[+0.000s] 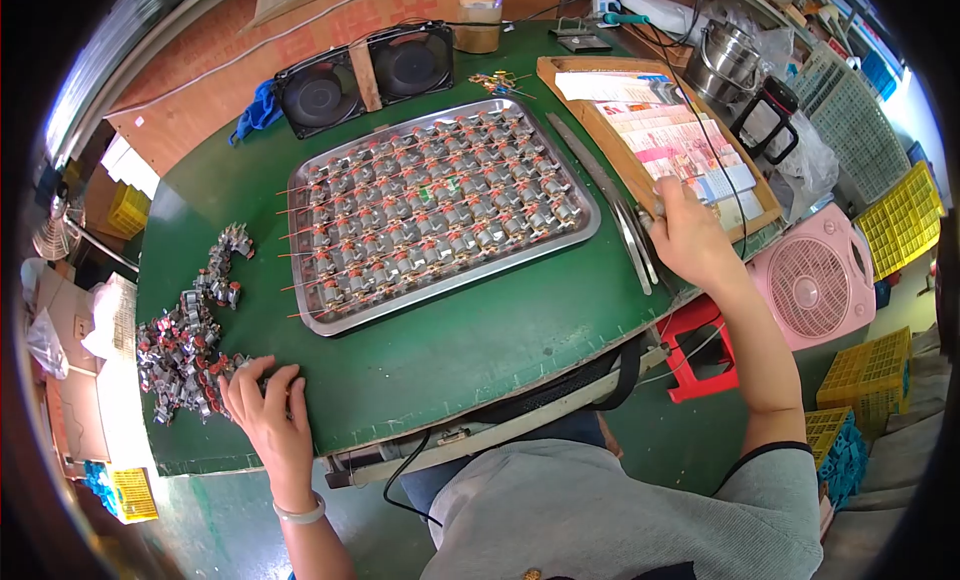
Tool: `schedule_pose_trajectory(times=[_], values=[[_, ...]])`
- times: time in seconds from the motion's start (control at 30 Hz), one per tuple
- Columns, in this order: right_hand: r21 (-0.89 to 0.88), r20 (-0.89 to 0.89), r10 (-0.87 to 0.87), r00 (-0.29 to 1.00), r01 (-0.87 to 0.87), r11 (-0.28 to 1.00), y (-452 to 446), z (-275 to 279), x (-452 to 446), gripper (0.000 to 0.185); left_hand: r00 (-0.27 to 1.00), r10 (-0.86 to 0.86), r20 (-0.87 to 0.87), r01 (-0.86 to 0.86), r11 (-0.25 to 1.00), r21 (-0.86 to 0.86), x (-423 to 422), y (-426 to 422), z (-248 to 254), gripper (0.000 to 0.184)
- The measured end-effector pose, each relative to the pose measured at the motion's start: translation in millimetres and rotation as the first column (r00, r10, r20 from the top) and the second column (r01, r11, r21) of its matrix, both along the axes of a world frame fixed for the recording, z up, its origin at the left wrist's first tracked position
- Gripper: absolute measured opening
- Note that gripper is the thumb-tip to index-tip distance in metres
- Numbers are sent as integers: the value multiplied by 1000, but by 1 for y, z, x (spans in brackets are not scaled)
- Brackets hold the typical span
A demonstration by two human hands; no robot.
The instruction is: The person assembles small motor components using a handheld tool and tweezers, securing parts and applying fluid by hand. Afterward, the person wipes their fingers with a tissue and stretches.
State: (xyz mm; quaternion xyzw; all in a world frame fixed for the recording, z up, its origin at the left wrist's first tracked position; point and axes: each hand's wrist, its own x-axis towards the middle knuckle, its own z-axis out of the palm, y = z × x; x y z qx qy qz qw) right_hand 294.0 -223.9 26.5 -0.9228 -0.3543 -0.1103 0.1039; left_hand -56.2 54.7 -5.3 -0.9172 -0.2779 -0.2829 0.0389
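My left hand (265, 410) rests at the near-left edge of the table, its curved fingers apart and touching a pile of small metal components (180, 355) with red parts. My right hand (690, 235) is closed at the near-left side of a wooden tray (605, 160); what its fingers hold is hidden. Beside it lie long metal tweezers (632, 245). Between my hands stands a metal tray (450, 277) filled with rows of similar components (430, 195), with thin red-tipped rods sticking out at the left.
Two black fans (365, 77) stand at the back beside a blue cloth (258, 112). A cup (479, 25) and small loose parts (497, 83) are behind the metal tray. Papers (670, 140) fill the wooden tray. A pink fan (812, 278) and red stool (697, 352) stand at the right.
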Motion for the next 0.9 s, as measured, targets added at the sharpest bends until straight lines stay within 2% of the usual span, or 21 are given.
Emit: schedule_pose_trajectory(times=[0.03,0.13,0.2,0.33,0.5,0.53,0.6,0.63,0.67,0.73,0.8,0.83,0.87,0.9], values=[[-27,53,13,999,-12,1000,1,-1,-3,28,1000,10,8,-10,1000,14,-1,4,-1,14],[-256,99,14,995,12,967,4,-2,-11,24,1000,5,-23,-4,1000,19,-4,11,2,14],[-272,165,51,985,-4,962,6,0,-15,22,1000,14,-13,-14,1000,7,-4,17,5,12],[-209,137,116,984,-86,974,5,0,-10,25,1000,18,-13,-17,999,45,-5,28,1,12],[-67,-36,140,989,-142,988,13,14,-7,19,996,-66,-58,55,982,-183,-6,20,27,28],[-20,-48,162,986,-163,986,17,17,-6,19,994,-103,30,107,958,-267,-3,21,30,29],[75,-68,206,976,-201,977,28,20,-2,19,967,-148,208,225,881,-416,3,32,34,33],[97,-105,244,964,-235,967,36,21,6,19,960,-128,250,229,872,-433,7,42,33,34],[123,-139,283,949,-267,956,45,21,15,20,931,-7,364,237,771,-591,15,50,30,37],[280,-226,340,913,-273,920,66,16,30,19,885,68,460,310,653,-691,30,77,26,47],[325,-278,366,888,-272,906,88,5,56,19,869,207,449,325,444,-835,49,95,28,57],[285,-384,278,880,-174,943,100,6,62,20,862,274,427,334,327,-884,57,103,29,62],[235,-483,186,856,-78,969,111,7,66,21,873,270,407,329,291,-898,63,112,27,68],[218,-476,144,867,-42,975,120,4,72,22,883,266,386,322,254,-912,69,121,23,74]])
